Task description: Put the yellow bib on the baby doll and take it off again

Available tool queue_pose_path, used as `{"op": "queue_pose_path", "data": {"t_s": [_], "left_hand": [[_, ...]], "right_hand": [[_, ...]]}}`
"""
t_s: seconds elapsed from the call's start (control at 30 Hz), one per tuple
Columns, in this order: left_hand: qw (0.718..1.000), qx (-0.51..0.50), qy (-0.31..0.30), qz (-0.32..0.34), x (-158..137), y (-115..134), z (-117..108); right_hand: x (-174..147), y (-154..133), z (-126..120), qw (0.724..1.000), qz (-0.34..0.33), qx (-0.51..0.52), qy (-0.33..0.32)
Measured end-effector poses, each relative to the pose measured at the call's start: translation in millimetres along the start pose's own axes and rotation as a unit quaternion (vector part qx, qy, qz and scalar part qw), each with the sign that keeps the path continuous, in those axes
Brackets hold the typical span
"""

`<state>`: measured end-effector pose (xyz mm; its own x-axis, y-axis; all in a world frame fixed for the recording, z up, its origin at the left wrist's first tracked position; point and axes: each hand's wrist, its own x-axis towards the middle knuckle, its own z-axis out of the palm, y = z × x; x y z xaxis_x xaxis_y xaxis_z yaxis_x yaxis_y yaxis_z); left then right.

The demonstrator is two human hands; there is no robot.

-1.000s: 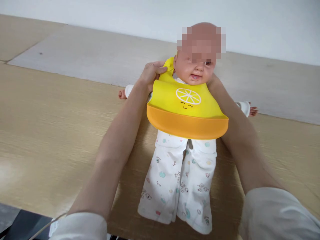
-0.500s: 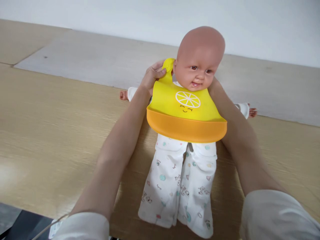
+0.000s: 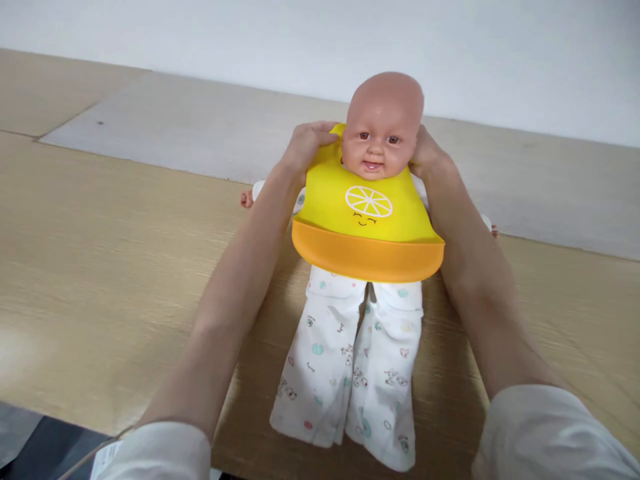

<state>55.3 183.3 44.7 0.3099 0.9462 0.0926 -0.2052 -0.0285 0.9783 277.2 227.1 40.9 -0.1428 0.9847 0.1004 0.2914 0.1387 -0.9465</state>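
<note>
A baby doll (image 3: pixel 384 110) in white printed clothes (image 3: pixel 320 360) lies face up, its arms spread to the sides. On its chest sits a yellow silicone bib (image 3: pixel 325 180) with a lemon-slice print and an orange catch pocket (image 3: pixel 367 257). My left hand (image 3: pixel 306 147) is closed on the bib's neck strap beside the doll's head, thumb on top. At the other side of the neck is my right hand (image 3: pixel 429 152), its fingers hidden behind the doll's head. The strap's ends behind the neck cannot be seen.
The doll lies on a wood-grain table (image 3: pixel 125 267) with a grey strip (image 3: pixel 200 127) along its far side. A white wall (image 3: pixel 250 40) rises behind. Something dark with a white tag (image 3: pixel 105 459) shows below the table's near left edge.
The doll's head has come more upright and lower in view, shifting left. My right hand, hidden before, now partly shows beside the neck. My left hand stays on the strap.
</note>
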Motion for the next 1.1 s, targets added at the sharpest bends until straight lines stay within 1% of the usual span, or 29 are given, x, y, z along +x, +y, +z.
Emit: {"op": "queue_pose_path", "data": {"t_s": [0.07,0.13,0.2,0.33,0.4,0.47,0.57,0.67,0.77,0.87,0.93,1.07,1.1], "left_hand": [[1.0,0.008,0.026,0.001,4,-2,4],[0.999,0.004,0.049,-0.005,5,-7,5],[0.998,-0.001,0.063,-0.001,4,-11,3],[0.997,0.011,0.074,0.018,2,-11,-2],[0.997,0.014,0.075,0.024,2,-9,-3],[0.996,0.009,0.08,0.03,5,-8,-3],[0.996,0.003,0.087,0.035,11,-11,-4],[0.996,0.004,0.083,0.027,14,-16,-5],[0.997,0.004,0.075,0.009,13,-18,-2],[0.998,0.004,0.067,0.001,12,-16,0],[0.998,0.008,0.061,0.0,13,-15,0],[0.998,0.018,0.054,-0.008,16,-22,-7],[0.999,0.01,0.051,0.0,17,-25,-10]], "right_hand": [[-1,1,-3,0.999,0.007,0.015,0.046],[-6,0,-5,0.999,0.006,0.014,0.051],[-11,-3,-11,1.0,-0.003,0.022,0.019],[-16,-11,-35,0.994,-0.019,0.061,-0.086],[-16,-14,-45,0.993,-0.02,0.06,-0.099],[-14,-16,-48,0.997,-0.018,0.03,-0.067],[-9,-16,-38,0.998,-0.023,-0.056,0.018],[-2,-11,-24,0.986,-0.037,-0.14,0.089],[6,-2,-18,0.973,-0.054,-0.183,0.133],[14,9,-19,0.971,-0.074,-0.175,0.147],[17,15,-20,0.971,-0.076,-0.172,0.147],[13,21,-12,0.97,-0.041,-0.178,0.161],[10,23,-10,0.973,-0.035,-0.168,0.156]]}}
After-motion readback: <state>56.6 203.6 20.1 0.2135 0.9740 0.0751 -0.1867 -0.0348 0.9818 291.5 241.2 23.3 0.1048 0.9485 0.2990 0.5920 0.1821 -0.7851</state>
